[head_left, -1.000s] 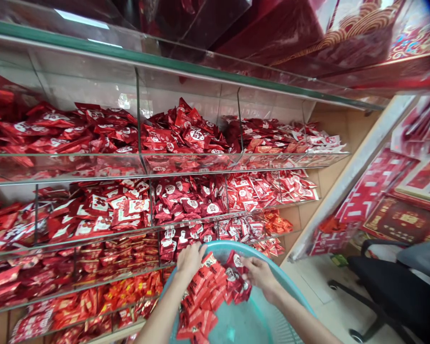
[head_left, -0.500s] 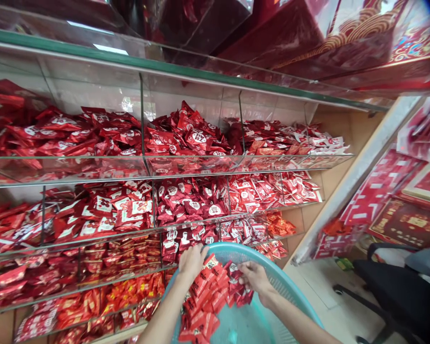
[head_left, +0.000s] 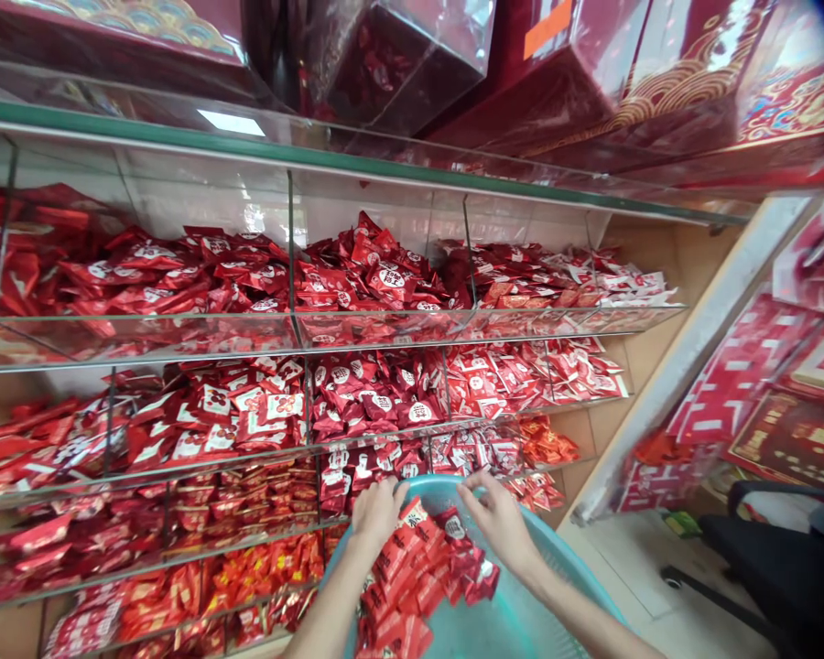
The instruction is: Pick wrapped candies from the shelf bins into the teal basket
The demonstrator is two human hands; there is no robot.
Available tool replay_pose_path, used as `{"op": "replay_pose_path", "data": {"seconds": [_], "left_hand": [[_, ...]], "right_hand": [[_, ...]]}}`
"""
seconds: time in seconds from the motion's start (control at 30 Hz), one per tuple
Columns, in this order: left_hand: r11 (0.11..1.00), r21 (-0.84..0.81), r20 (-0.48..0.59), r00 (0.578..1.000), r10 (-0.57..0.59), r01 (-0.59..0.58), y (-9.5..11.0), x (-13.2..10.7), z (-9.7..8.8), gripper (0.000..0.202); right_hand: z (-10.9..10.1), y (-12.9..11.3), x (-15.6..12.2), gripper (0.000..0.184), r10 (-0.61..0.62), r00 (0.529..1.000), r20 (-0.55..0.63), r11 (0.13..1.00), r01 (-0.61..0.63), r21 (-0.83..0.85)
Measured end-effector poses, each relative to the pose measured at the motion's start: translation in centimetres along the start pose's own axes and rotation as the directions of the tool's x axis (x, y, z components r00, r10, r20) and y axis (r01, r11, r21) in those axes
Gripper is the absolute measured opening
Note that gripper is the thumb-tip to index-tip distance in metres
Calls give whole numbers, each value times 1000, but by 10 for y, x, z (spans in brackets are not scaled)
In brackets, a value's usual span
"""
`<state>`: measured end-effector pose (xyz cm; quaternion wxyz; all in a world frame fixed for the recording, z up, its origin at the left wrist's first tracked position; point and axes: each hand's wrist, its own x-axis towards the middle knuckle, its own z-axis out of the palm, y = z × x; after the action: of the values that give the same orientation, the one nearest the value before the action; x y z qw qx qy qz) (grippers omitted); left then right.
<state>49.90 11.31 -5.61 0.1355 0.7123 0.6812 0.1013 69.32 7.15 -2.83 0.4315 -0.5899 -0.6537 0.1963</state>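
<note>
A turquoise plastic basket [head_left: 563, 549] sits low in front of me. Inside it, red snack packets [head_left: 412, 577] are heaped toward the left, with darker red packets [head_left: 467, 558] at the right of the heap. My left hand [head_left: 377, 514] is closed around the far-left part of the rim, thumb inward. At the far rim, just right of the packets, is my right hand [head_left: 498, 522]; its thumb is on the inner side and its fingers curl over the edge, partly hidden. No packet shows in either hand.
Glass-divided shelves [head_left: 377, 339] full of red and orange packets rise directly beyond the basket. Large dark red boxes [head_left: 549, 73] stand on the glass top. On the right are a black chair [head_left: 775, 558], tiled floor and red printed goods [head_left: 721, 375].
My right hand has left the dark red packets and moved up to the far rim. My left hand stays on the rim. The view has shifted slightly.
</note>
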Motion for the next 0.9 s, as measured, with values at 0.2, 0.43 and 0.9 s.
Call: {"op": "replay_pose_path", "data": {"seconds": [0.2, 0.43, 0.9], "left_hand": [[1000, 2, 3, 1000, -8, 8, -1, 1, 1, 48], [1000, -8, -15, 1000, 4, -4, -3, 1, 3, 49], [1000, -16, -25, 1000, 9, -9, -4, 3, 5, 50]], "right_hand": [[-12, -96, 45, 22, -456, 887, 67, 887, 460, -44], [10, -125, 115, 54, -519, 778, 355, 784, 598, -164], [20, -128, 124, 54, -509, 731, 455, 730, 646, -223]]}}
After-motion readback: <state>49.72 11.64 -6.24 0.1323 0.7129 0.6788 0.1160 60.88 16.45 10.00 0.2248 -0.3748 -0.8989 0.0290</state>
